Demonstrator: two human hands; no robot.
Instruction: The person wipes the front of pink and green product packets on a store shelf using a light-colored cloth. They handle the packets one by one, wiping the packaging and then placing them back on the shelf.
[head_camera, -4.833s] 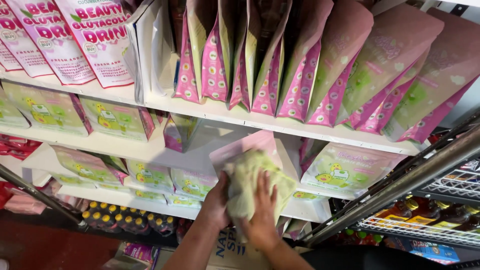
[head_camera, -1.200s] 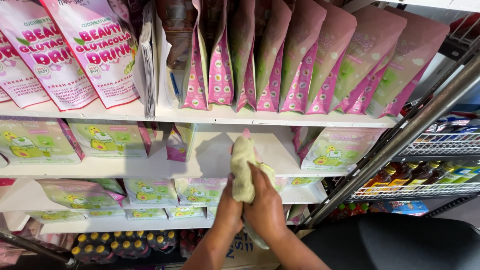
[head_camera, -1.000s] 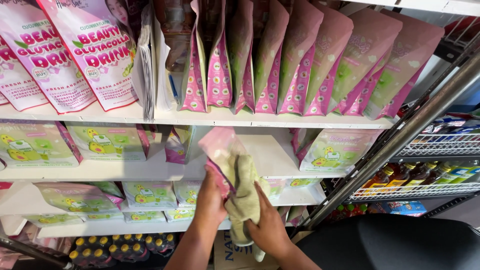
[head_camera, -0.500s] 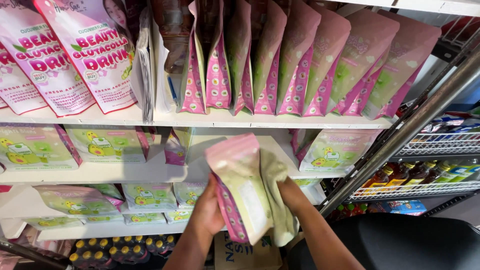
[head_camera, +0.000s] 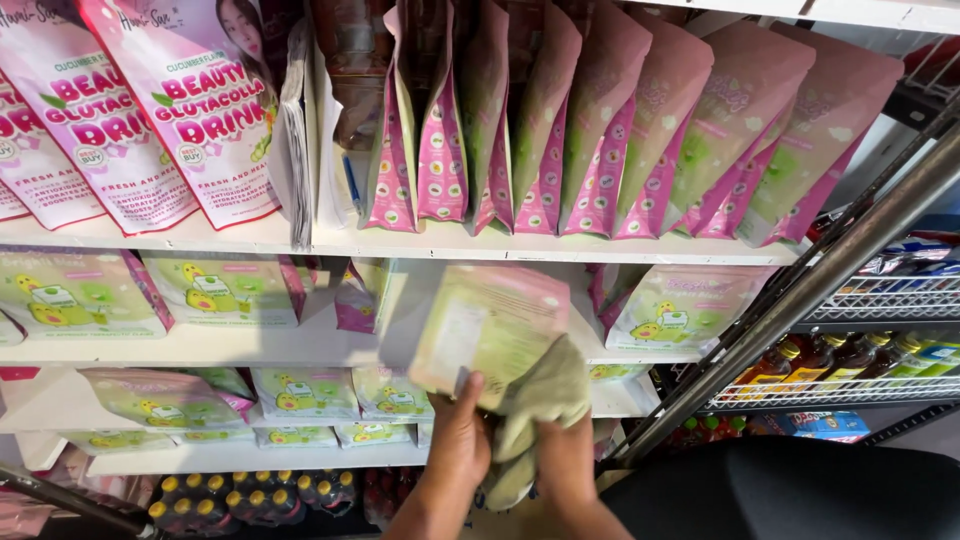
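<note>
My left hand (head_camera: 462, 440) grips the lower edge of a pink and pale green pouch (head_camera: 490, 325) and holds it up flat in front of the middle shelf. My right hand (head_camera: 566, 462) clutches a pale green cloth (head_camera: 540, 405) that is bunched against the pouch's lower right corner. Both hands sit close together at the bottom centre of the view.
White shelves (head_camera: 430, 243) carry rows of upright pink pouches (head_camera: 640, 130) above and green and pink pouches (head_camera: 690, 310) lying below. Large pink bags (head_camera: 190, 110) stand at the upper left. A slanted metal pole (head_camera: 800, 290) and a wire rack of bottles (head_camera: 850, 360) are on the right. Yellow-capped bottles (head_camera: 240, 495) are at the bottom.
The pouch has turned from edge-on to flat, showing its back face. The cloth has gone from the pouch's face to its lower right corner. My right hand dropped lower.
</note>
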